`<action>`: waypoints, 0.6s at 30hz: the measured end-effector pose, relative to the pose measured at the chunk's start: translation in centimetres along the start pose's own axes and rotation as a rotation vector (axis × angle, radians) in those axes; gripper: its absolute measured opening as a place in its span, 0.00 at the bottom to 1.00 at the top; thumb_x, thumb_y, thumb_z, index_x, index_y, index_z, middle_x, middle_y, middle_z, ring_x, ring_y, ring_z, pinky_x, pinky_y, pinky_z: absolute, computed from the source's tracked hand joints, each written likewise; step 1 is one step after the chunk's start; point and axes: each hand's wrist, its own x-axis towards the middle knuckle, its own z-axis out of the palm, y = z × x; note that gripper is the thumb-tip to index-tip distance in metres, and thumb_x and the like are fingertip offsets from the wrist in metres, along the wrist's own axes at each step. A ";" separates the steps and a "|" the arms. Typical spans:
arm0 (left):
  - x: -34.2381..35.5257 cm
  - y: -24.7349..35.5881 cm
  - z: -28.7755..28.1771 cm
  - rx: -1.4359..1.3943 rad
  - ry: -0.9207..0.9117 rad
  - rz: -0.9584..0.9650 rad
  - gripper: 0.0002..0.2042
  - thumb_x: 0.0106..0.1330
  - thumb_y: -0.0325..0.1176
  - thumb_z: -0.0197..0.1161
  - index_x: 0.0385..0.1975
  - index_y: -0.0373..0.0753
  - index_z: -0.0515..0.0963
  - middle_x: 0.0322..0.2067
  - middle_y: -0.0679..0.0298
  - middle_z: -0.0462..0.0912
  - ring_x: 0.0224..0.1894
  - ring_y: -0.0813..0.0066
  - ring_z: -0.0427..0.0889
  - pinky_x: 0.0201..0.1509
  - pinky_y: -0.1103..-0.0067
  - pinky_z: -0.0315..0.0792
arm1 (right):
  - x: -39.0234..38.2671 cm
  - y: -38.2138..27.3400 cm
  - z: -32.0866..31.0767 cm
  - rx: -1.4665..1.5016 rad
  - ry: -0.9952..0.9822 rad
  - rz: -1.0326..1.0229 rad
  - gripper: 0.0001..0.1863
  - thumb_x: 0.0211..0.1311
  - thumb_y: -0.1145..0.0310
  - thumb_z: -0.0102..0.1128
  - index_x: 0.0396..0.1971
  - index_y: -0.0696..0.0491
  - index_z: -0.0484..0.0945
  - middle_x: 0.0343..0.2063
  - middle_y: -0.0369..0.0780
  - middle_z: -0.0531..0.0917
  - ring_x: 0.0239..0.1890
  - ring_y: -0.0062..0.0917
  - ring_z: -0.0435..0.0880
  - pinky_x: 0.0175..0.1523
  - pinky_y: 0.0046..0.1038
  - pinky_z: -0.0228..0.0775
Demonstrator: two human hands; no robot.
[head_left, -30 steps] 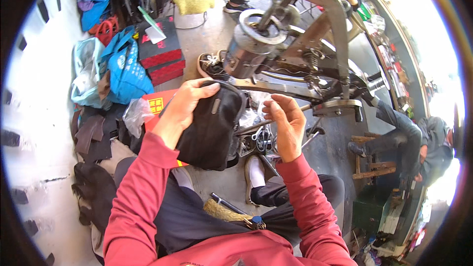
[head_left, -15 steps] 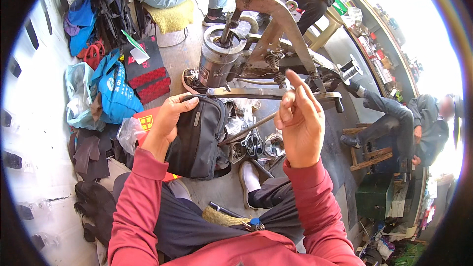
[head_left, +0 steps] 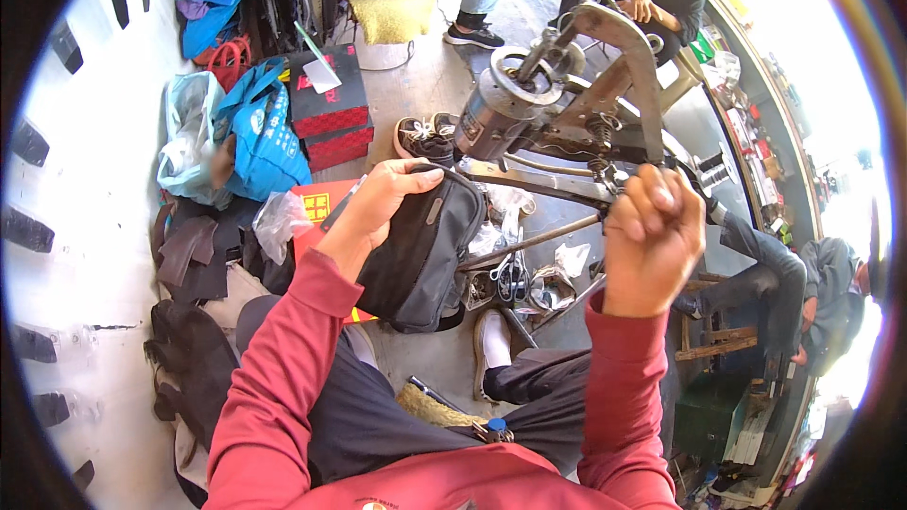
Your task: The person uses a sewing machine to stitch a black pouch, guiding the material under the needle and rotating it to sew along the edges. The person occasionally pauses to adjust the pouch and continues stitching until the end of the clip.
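My left hand (head_left: 383,203) pinches the top edge of a black zippered bag (head_left: 420,250) between thumb and fingers. The bag hangs tilted over my lap, its top close to the long flat arm of a metal sewing machine (head_left: 647,76). Raised at the machine's right end is my right hand (head_left: 654,236), its fingers curled inward and closed. Whatever is in those fingers, perhaps something thin, cannot be made out. The hand hides the end of the machine's arm.
Scissors (head_left: 511,276) and small parts lie on the floor below the machine. Blue bag (head_left: 260,146), red-and-black boxes (head_left: 331,113) and dark leather scraps (head_left: 194,250) are at left. Seated people are at the back and right, near a wooden stool (head_left: 718,345) and a laden shelf (head_left: 765,123).
The whole view has shifted, so the scene sits further right. My right hand's fingers, loosely extended before, are now curled in. The left hand keeps its hold on the bag.
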 end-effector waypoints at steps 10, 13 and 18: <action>1.2 -0.2 0.4 -0.047 0.032 0.030 0.09 0.67 0.29 0.69 0.44 0.33 0.83 0.38 0.61 0.89 0.36 0.74 0.89 0.45 0.78 0.82 | -2.5 -2.9 -1.7 0.080 -0.022 -0.073 0.18 0.79 0.68 0.43 0.22 0.50 0.62 0.22 0.35 0.69 0.17 0.15 0.62 0.21 0.21 0.67; 1.4 -0.3 0.9 -0.051 0.041 0.040 0.10 0.67 0.30 0.69 0.44 0.33 0.83 0.39 0.60 0.89 0.36 0.73 0.89 0.45 0.78 0.82 | -2.4 -3.5 -2.1 0.100 -0.045 -0.083 0.18 0.79 0.69 0.43 0.23 0.50 0.62 0.23 0.35 0.69 0.17 0.15 0.63 0.20 0.21 0.68; 1.9 0.0 1.6 -0.039 0.098 0.034 0.12 0.65 0.32 0.70 0.44 0.33 0.83 0.38 0.61 0.89 0.34 0.73 0.88 0.44 0.77 0.81 | -2.1 -4.1 -3.2 0.044 -0.046 -0.031 0.17 0.80 0.68 0.43 0.24 0.51 0.63 0.23 0.36 0.70 0.18 0.15 0.63 0.21 0.21 0.68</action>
